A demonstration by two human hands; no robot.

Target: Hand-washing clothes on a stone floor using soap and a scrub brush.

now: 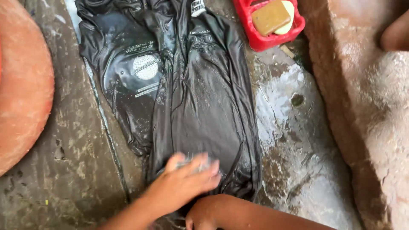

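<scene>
Wet black printed cotton shirt [191, 98] lies flat on the grey concrete wash floor [294, 140], soaked and glossy. Left hand [183, 183] presses its near hem, fingers together, curled over something pale and blurred. Right hand [204, 217] at the near edge; fingers unclear. Upper shirt looks unscrubbed. Red plastic soap tray [260, 38] at far edge. Bare floor to the right.
</scene>
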